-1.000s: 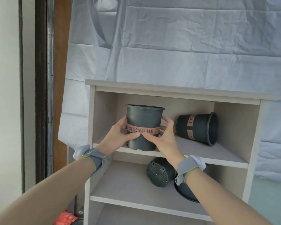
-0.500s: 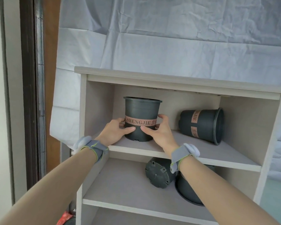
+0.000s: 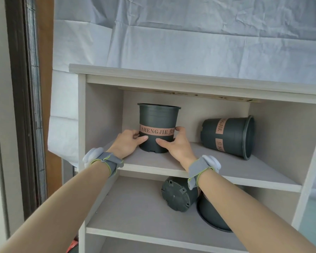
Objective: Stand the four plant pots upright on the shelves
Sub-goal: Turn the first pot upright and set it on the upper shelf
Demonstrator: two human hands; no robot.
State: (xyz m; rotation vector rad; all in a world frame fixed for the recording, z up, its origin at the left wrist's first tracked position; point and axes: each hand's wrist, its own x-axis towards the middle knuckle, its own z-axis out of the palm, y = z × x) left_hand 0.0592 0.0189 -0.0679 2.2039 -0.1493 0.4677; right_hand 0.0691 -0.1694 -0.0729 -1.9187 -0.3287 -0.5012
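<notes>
A dark grey plant pot with a pink SHENGJIE band (image 3: 158, 121) stands upright at the left of the upper shelf (image 3: 235, 170). My left hand (image 3: 128, 143) and my right hand (image 3: 175, 145) clasp its lower part from both sides. A second pot (image 3: 230, 136) lies on its side at the right of the same shelf, its mouth facing right. On the lower shelf (image 3: 131, 212) a third pot (image 3: 177, 196) lies with its base towards me. A fourth pot (image 3: 212, 216) lies behind my right forearm, partly hidden.
The pale wooden shelf unit's top board (image 3: 171, 73) overhangs the upper compartment. A creased white sheet (image 3: 190, 37) hangs behind. A dark door frame (image 3: 26, 106) runs down the left. Something red (image 3: 72, 246) shows at the floor beside the unit.
The upright pot has come down from just above the shelf front and gone further back onto the upper shelf, both hands still around it. The camera has moved closer.
</notes>
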